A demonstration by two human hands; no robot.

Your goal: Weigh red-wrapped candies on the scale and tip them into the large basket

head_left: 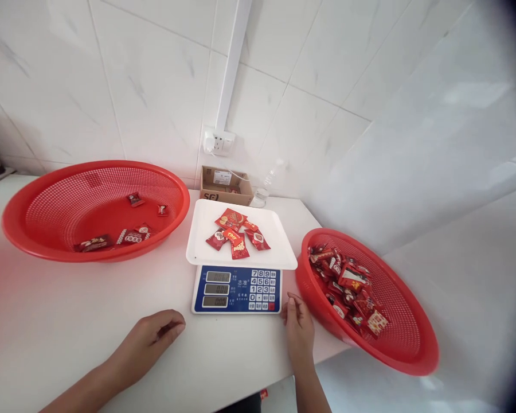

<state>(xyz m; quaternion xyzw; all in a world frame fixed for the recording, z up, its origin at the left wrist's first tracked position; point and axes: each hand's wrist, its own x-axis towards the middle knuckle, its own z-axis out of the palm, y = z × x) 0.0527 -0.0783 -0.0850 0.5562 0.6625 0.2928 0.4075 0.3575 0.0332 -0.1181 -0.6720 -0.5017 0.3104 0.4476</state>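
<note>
A digital scale [236, 289] with a blue keypad panel sits mid-table. On its white weighing tray [279, 255] lie several red snack packets [234, 232], loosely overlapping. My left hand [159, 335] rests on the table to the left of the scale, its fingers curled in and nothing visible in them. Beside the scale's lower right corner is my right hand [300, 327], fingers loosely bent and a little apart, holding nothing I can see. It lies close to a red plastic basket [413, 344] heaped with small red packets [348, 287].
At left stands a wider red basket [15, 215] with several packets inside. Behind the scale are an open cardboard box [226, 195] and a clear plastic bottle [262, 195]. A wall socket [219, 142] is above them. The right basket overhangs the table's edge.
</note>
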